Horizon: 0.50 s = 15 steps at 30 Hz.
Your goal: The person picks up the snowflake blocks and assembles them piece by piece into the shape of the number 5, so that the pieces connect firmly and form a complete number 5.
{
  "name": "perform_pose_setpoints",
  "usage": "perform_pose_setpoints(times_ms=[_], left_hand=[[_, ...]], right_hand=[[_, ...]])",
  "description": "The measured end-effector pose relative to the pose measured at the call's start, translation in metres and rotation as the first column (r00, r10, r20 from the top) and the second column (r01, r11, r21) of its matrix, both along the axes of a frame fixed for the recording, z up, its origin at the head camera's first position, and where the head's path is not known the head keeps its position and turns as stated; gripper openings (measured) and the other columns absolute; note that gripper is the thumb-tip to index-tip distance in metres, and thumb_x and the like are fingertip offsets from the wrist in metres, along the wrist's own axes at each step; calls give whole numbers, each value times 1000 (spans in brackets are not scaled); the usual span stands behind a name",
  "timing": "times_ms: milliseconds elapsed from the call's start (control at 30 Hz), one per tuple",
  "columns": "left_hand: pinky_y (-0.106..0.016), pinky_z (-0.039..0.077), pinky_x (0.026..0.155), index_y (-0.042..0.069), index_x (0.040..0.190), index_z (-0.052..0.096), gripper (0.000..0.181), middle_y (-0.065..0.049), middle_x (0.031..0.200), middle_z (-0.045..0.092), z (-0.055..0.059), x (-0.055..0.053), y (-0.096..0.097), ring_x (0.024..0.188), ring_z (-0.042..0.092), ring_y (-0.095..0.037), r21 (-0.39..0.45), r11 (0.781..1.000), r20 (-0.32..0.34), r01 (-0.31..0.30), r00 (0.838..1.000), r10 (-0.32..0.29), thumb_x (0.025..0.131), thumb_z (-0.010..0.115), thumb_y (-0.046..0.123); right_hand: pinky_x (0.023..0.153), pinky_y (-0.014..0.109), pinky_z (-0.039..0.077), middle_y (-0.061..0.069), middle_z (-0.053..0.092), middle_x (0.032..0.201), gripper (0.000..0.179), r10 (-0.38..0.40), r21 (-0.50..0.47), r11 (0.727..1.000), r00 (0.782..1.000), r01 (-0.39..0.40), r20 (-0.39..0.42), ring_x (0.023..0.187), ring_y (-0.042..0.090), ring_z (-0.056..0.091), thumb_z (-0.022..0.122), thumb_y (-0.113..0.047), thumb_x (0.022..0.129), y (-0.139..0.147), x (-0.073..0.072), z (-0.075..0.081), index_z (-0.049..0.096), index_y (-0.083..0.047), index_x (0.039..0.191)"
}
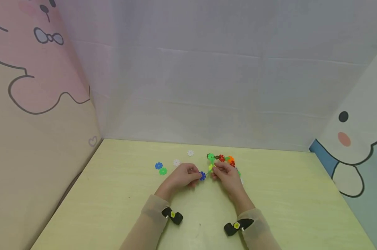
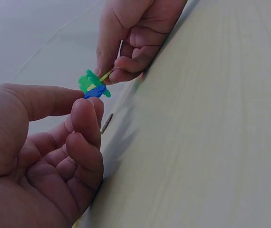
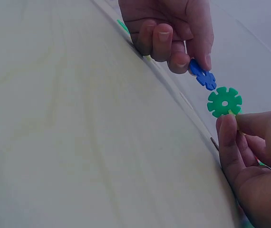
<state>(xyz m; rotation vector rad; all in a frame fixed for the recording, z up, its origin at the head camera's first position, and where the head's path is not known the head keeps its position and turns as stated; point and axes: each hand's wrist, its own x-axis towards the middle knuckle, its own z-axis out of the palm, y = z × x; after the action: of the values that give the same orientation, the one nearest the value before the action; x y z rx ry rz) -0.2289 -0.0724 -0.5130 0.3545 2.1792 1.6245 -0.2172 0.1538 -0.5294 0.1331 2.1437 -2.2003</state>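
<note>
My left hand (image 1: 182, 176) pinches a dark blue notched plastic disc (image 1: 202, 176) between thumb and fingertips. Opposite it, my right hand (image 1: 227, 177) pinches a yellow notched disc (image 1: 211, 167), mostly hidden by its fingers in the wrist views. A green notched disc (image 3: 225, 102) sticks out from that yellow one. The blue disc (image 3: 203, 75) is tilted, its edge right by the green disc's rim; whether they touch or interlock, I cannot tell. Behind the right hand runs a chain of joined discs, among them a green disc (image 1: 211, 157), a red disc (image 1: 221, 158) and an orange disc (image 1: 231, 159).
Loose on the pale yellow table (image 1: 113, 194) lie a light blue disc (image 1: 158, 165), a green disc (image 1: 163, 171), and two white discs, one near the left hand (image 1: 176, 162) and another farther back (image 1: 190, 152). A white curtain (image 1: 188, 86) stands behind the table.
</note>
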Motion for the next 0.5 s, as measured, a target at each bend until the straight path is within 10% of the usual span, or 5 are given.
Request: perform_pose_setpoints(times_ms=[500], left_hand=[[-24, 45, 50, 5, 93, 72, 17, -4, 78, 77, -4, 0, 1, 50, 56, -11, 5, 1000, 21, 6, 1000, -6, 104, 75, 18]], right_hand=[[79, 25, 62, 12, 72, 104, 23, 10, 21, 1000, 1000, -11, 11, 86, 19, 73, 68, -2, 108, -1, 2, 1, 68, 8, 129]])
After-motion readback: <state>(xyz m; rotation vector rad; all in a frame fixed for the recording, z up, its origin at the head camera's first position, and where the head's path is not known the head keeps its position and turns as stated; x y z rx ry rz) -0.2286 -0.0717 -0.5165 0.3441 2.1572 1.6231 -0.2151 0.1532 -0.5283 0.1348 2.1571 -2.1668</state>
